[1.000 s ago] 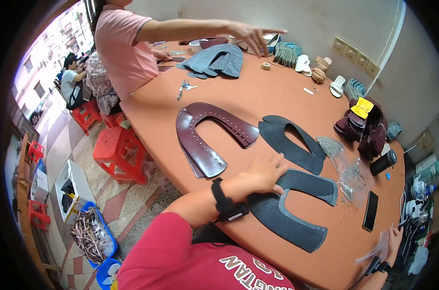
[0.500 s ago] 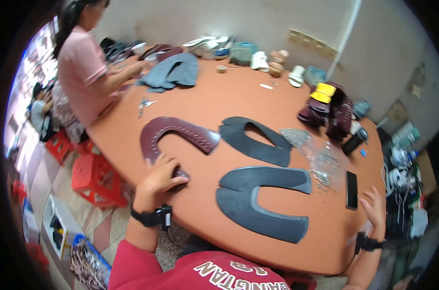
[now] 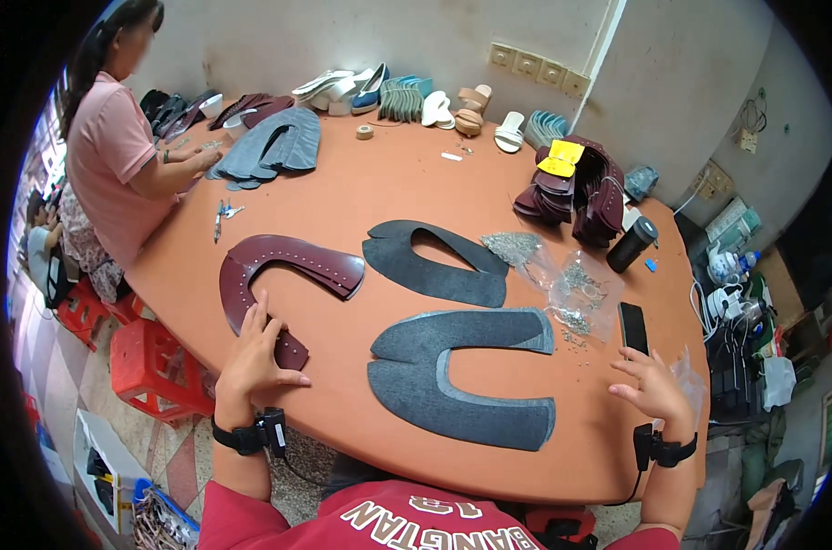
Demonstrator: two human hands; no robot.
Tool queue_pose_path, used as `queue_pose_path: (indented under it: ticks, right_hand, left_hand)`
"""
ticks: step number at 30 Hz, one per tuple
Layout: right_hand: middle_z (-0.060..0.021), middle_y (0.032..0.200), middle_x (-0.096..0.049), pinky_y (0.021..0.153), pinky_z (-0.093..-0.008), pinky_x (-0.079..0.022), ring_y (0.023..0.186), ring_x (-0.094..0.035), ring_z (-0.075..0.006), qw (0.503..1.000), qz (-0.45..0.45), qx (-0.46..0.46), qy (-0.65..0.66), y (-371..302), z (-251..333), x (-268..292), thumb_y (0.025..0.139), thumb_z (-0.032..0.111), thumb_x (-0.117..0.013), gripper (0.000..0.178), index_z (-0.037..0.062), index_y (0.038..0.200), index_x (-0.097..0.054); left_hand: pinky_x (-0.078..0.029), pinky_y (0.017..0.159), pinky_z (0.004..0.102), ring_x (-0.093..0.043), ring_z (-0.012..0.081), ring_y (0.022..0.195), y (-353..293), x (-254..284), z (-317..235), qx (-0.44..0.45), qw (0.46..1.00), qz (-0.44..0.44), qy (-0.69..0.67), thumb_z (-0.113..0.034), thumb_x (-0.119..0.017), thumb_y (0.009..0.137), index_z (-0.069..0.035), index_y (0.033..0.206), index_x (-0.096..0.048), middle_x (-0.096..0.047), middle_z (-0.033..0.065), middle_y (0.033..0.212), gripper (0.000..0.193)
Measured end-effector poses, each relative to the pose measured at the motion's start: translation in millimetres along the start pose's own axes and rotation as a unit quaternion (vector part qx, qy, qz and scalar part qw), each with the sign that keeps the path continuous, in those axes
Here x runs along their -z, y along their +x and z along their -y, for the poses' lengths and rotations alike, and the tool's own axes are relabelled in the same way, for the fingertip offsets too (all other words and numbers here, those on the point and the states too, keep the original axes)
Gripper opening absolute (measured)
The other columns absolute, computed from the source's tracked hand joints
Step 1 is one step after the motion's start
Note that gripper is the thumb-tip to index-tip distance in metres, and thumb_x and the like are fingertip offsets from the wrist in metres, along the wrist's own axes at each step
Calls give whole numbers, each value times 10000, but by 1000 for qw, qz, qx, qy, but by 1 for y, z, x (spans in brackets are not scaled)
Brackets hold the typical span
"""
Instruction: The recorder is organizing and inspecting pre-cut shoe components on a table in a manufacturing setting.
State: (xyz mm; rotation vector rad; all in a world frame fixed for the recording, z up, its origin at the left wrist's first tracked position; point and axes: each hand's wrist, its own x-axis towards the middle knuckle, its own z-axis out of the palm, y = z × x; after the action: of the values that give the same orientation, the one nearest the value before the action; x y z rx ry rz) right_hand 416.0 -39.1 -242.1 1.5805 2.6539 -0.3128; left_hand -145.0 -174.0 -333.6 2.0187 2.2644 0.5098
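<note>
A maroon U-shaped shoe upper (image 3: 239, 266) with a row of studs or holes along it lies on the left part of the table. My left hand (image 3: 258, 359) rests over its near end, thumb and fingers spread, not closed around it. My right hand (image 3: 654, 387) hovers over the table's right side, its fingers apart and holding nothing, just nearer to me than a black phone (image 3: 633, 330). Between my hands lie dark grey U-shaped pieces (image 3: 407, 385), one stack near me. Another dark grey piece (image 3: 398, 266), folded into a loop, lies farther off.
Plastic bags of small metal studs (image 3: 581, 291) lie right of centre, with loose studs beside them. Behind stand a black bottle (image 3: 633, 244) and a maroon bundle of uppers (image 3: 599, 197) with a yellow note. A co-worker (image 3: 114, 156) handles pieces at the far left. Sandals (image 3: 510, 133) line the wall.
The whole view has shifted, with things sitting farther left. My right hand has moved inward, closer to the phone. My left hand stays at the maroon upper's near end.
</note>
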Motion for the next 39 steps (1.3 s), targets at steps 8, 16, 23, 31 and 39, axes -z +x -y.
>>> queue_pose_path:
  ticks: [8,16,23,31,39]
  right_hand:
    - [-155,1336,-493,1070,-538,-266,1245,-449,-338,999,36,18,33,4,8,-6,790,347,-691,471,99,1181,-611]
    - [-232,1300,-505,1007,-416,-376,1212,-466,-391,995,31,-13,94,-10,-8,-10,749,232,-722,483,14,1164,-603]
    - [-245,1304,-500,1020,-410,-367,1223,-461,-388,991,43,-25,126,-6,-6,-14,747,207,-711,479,-10,1161,-600]
    - [-245,1286,-517,1018,-407,-373,1214,-475,-381,989,40,-30,140,-6,-14,-23,724,182,-724,477,-16,1143,-611]
    - [-241,1276,-527,998,-403,-390,1190,-496,-386,989,46,-9,141,-4,-12,-26,734,187,-717,468,-22,1139,-608]
  left_hand:
    - [-339,1054,483,-337,469,1282,-11,6,10,4,1000,12,-1,-281,-777,573,-30,1068,-585,-307,258,1438,587]
    - [-399,1000,455,-373,409,1262,1,10,-10,2,1000,13,14,-314,-709,598,-29,1010,-587,-419,191,1373,516]
    - [-489,871,442,-411,356,1225,-4,8,-7,3,999,-2,53,-333,-721,593,-30,1021,-551,-480,138,1321,552]
    - [-510,825,444,-460,325,1114,-2,9,-6,4,1000,-4,19,-342,-726,578,-39,1019,-585,-562,109,1051,553]
    - [-519,807,432,-467,307,1097,0,9,-6,-7,999,-10,42,-409,-748,589,-52,1000,-602,-566,100,1035,564]
